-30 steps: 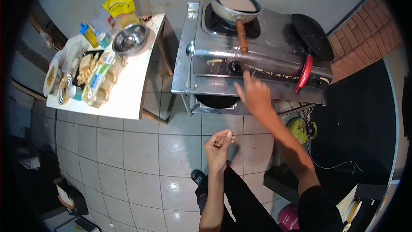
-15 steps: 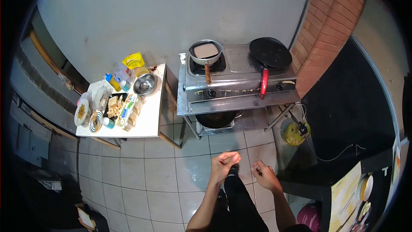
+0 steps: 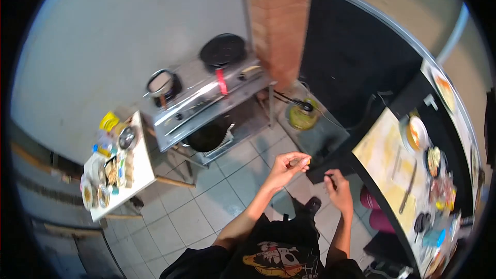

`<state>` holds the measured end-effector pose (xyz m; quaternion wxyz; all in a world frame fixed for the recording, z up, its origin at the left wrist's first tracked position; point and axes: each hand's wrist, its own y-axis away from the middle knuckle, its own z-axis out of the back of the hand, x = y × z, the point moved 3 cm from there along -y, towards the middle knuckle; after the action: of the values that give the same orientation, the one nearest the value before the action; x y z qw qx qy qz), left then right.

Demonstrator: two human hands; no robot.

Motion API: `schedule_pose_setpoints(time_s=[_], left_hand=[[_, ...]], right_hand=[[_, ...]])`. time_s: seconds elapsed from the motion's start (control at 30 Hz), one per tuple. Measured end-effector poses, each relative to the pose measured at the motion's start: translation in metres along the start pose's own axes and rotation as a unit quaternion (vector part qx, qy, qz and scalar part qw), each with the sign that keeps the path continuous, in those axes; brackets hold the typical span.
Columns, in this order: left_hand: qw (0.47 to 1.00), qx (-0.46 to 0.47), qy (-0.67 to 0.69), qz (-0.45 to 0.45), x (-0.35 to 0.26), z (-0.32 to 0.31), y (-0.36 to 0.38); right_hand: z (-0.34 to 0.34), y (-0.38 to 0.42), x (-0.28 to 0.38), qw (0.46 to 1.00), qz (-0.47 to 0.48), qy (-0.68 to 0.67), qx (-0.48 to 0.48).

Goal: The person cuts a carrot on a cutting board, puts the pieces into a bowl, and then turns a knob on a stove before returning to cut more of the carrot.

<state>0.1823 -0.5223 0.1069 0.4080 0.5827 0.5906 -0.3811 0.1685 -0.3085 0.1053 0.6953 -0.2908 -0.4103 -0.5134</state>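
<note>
Both hands are in mid-air over the tiled floor, apart from each other. My left hand (image 3: 289, 169) has its thumb and fingers pressed together, with something small and pale at the fingertips that I cannot make out. My right hand (image 3: 338, 190) is curled with the fingers bent inward; whether anything is in it is hidden. Ahead on the left stands the metal stove (image 3: 194, 95), bearing a small pot (image 3: 161, 83) and a black frying pan (image 3: 223, 51) with a red handle. Nearest to my right hand is a counter (image 3: 380, 142) with a knife (image 3: 408, 188) on it.
A white table (image 3: 139, 168) at the left holds a metal bowl (image 3: 127, 138), an egg carton and bottles. A green gas cylinder (image 3: 303, 118) stands on the floor beside the brick pillar (image 3: 281, 26). The counter also bears a white bowl (image 3: 416, 133).
The view has turned to the right, so the stove and white table sit further left and more of the counter shows. Both hands remain raised in similar poses.
</note>
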Motion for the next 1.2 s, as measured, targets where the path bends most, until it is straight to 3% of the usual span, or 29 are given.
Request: schedule_pose_setpoints(time_s=[0.13, 0.2, 0.27, 0.37, 0.4, 0.47, 0.53, 0.6, 0.67, 1.0, 1.07, 1.2], left_hand=[[0.994, 0.094, -0.005, 0.050, 0.047, -0.085, -0.047], [0.990, 0.136, -0.005, 0.039, 0.075, -0.130, -0.074], [0.986, 0.152, -0.021, 0.071, 0.104, -0.178, -0.097], [0.977, 0.190, -0.026, 0.093, 0.147, -0.245, -0.132], [0.974, 0.197, -0.031, 0.112, 0.157, -0.265, -0.140], [0.967, 0.221, -0.027, 0.120, 0.182, -0.298, -0.162], [0.961, 0.235, -0.089, 0.119, 0.204, -0.323, -0.180], [0.957, 0.245, -0.107, 0.112, 0.223, -0.346, -0.195], [0.948, 0.266, -0.139, 0.109, 0.244, -0.364, -0.207], [0.910, 0.310, -0.259, 0.098, 0.306, -0.433, -0.225], [0.908, 0.309, -0.283, 0.020, 0.312, -0.443, -0.227], [0.888, 0.314, -0.336, -0.011, 0.304, -0.461, -0.229]], right_hand=[[0.107, 0.030, -0.044, 0.989, -0.062, 0.036, -0.129], [0.160, 0.041, -0.086, 0.975, -0.047, 0.078, -0.201], [0.215, 0.047, -0.099, 0.963, -0.124, 0.069, -0.227], [0.279, 0.056, -0.167, 0.914, -0.129, 0.171, -0.344], [0.295, 0.059, -0.179, 0.883, -0.133, 0.259, -0.368], [0.316, 0.066, -0.220, 0.871, -0.178, 0.264, -0.374], [0.326, 0.072, -0.241, 0.815, -0.250, 0.384, -0.354], [0.330, 0.078, -0.273, 0.805, -0.292, 0.354, -0.375], [0.330, 0.082, -0.299, 0.826, -0.342, 0.323, -0.312], [0.318, 0.073, -0.297, 0.840, -0.363, 0.304, -0.265], [0.317, 0.073, -0.293, 0.839, -0.352, 0.323, -0.260], [0.315, 0.074, -0.290, 0.843, -0.347, 0.298, -0.284]])
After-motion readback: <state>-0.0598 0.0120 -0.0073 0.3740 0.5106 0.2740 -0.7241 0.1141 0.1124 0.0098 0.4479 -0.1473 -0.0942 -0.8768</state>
